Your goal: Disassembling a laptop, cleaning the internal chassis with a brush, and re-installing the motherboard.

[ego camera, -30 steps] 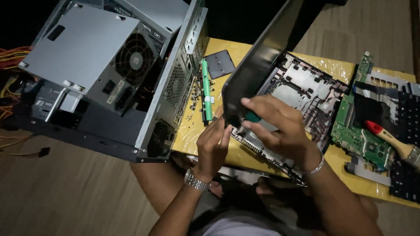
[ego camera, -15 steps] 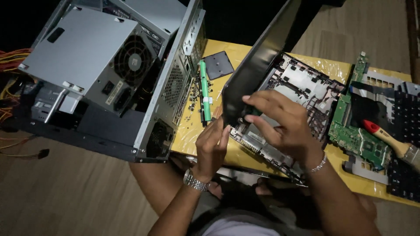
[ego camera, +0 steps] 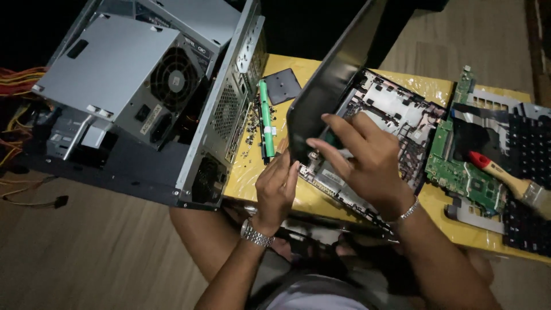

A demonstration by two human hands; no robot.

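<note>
**Laptop shell stripped and tipped open at the hinge**

I see both hands working at the near corner of a dismantled laptop on the yellow worktop (ego camera: 287, 66). My left hand (ego camera: 276, 189) presses its fingertips against the lower edge of the dark lid panel (ego camera: 327, 86), which stands tilted up from the base; the fingers lie flat against it and do not wrap round it, so I read this as steadying, not a full grip. My right hand (ego camera: 361, 158) is spread over the hinge corner of the laptop base (ego camera: 396, 115), with the fingers curled onto the frame beside a small green part that I cannot identify. Whether it pinches that part or only rests on it, I cannot tell.

Judging by how things lie, the strip-down is well along. The base is a bare shell with empty bays. The green circuit board (ego camera: 459, 166) lies out to the right, touching a black keyboard (ego camera: 525, 149), and a red-handled brush (ego camera: 508, 178) rests across them. A green memory stick (ego camera: 265, 120) and a scatter of loose screws (ego camera: 249, 129) lie to the left, beside a square black cover plate (ego camera: 281, 86). The lid remains joined to the base at the hinge, so separating the two looks to me like what is left.

An open grey desktop case (ego camera: 155, 97) lies on its side at the left edge.
</note>
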